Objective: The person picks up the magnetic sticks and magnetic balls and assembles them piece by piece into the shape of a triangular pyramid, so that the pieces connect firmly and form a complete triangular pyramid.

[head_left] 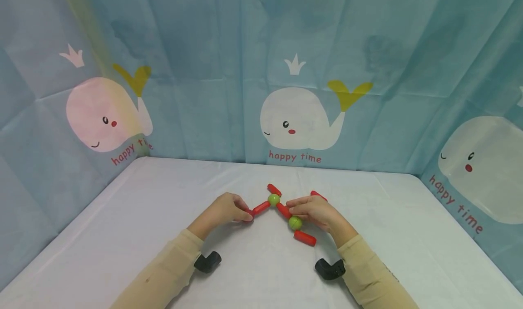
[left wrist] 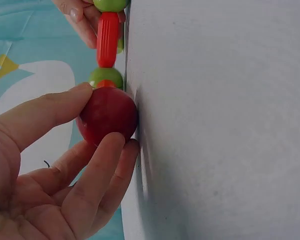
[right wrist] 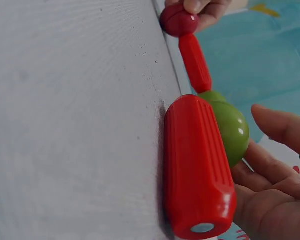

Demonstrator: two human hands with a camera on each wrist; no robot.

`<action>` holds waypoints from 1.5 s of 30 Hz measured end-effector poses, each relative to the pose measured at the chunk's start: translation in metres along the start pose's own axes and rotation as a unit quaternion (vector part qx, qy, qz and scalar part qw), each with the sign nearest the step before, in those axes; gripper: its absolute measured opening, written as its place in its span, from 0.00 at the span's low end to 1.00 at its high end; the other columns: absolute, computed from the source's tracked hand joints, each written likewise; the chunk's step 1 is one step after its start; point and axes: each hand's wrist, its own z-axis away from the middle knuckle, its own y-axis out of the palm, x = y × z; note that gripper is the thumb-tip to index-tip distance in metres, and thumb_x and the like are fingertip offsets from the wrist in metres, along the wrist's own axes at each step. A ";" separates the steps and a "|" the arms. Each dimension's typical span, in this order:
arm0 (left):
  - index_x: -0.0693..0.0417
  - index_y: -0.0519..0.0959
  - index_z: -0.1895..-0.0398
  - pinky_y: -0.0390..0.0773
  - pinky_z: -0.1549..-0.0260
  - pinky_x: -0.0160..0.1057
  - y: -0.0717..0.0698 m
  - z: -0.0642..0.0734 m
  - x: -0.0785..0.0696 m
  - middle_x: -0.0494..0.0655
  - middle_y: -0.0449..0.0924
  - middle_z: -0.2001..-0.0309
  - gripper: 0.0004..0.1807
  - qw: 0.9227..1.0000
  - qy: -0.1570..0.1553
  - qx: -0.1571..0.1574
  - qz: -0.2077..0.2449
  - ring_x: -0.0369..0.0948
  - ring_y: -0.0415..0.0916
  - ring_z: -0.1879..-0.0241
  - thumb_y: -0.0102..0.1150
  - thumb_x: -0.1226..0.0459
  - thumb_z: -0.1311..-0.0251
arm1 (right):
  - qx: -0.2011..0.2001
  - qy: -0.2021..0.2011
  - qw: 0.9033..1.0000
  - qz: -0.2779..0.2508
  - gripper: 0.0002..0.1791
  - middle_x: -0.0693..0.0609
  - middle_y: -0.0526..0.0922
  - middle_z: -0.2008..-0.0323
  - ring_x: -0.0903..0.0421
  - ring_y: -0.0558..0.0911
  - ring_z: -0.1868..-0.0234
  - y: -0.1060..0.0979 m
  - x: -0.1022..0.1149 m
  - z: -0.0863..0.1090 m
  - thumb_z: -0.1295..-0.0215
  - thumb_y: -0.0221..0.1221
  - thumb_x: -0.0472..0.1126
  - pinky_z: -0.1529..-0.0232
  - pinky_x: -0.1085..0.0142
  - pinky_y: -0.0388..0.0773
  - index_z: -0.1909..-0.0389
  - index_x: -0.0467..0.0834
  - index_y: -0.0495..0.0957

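Observation:
My left hand pinches a dark red ball between thumb and fingertips, low over the white table. A red ridged rod runs from that ball to a green ball. From there another red rod leads to a nearer green ball. Beside this nearer ball is my right hand, its thumb apart from the ball and its fingers loosely extended behind it. Whether those fingers touch the ball, I cannot tell. A thick red rod with a metal disc in its end joins the near side.
Behind the far green ball lies a red rod, touching or close to it. One more red rod shows partly beyond my right hand. The white tabletop meets a blue whale-print curtain at the back and sides.

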 end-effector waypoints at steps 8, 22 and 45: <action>0.53 0.83 0.65 0.80 0.64 0.36 0.000 -0.001 0.001 0.46 0.82 0.64 0.12 1.000 -0.005 0.001 0.000 0.41 0.77 0.66 0.75 0.59 0.49 | 0.007 0.014 0.997 0.077 0.20 0.43 0.83 0.43 0.58 0.84 0.58 -0.008 0.003 0.004 0.39 0.66 0.38 0.51 0.63 0.83 0.46 0.37 0.82; 0.52 0.85 0.63 0.81 0.62 0.37 0.000 -0.003 0.005 0.45 0.83 0.62 0.11 1.000 0.001 0.002 0.015 0.41 0.77 0.63 0.73 0.60 0.47 | -0.038 0.034 0.991 0.125 0.18 0.48 0.84 0.47 0.57 0.84 0.64 -0.007 0.008 0.006 0.44 0.69 0.39 0.58 0.65 0.80 0.51 0.43 0.86; 0.51 0.85 0.64 0.81 0.61 0.37 0.002 -0.003 0.007 0.44 0.83 0.63 0.10 0.999 -0.002 0.010 0.033 0.41 0.77 0.63 0.74 0.59 0.48 | -0.108 0.010 0.971 0.214 0.17 0.46 0.86 0.50 0.57 0.83 0.59 -0.052 0.002 -0.006 0.39 0.67 0.44 0.46 0.56 0.80 0.50 0.42 0.85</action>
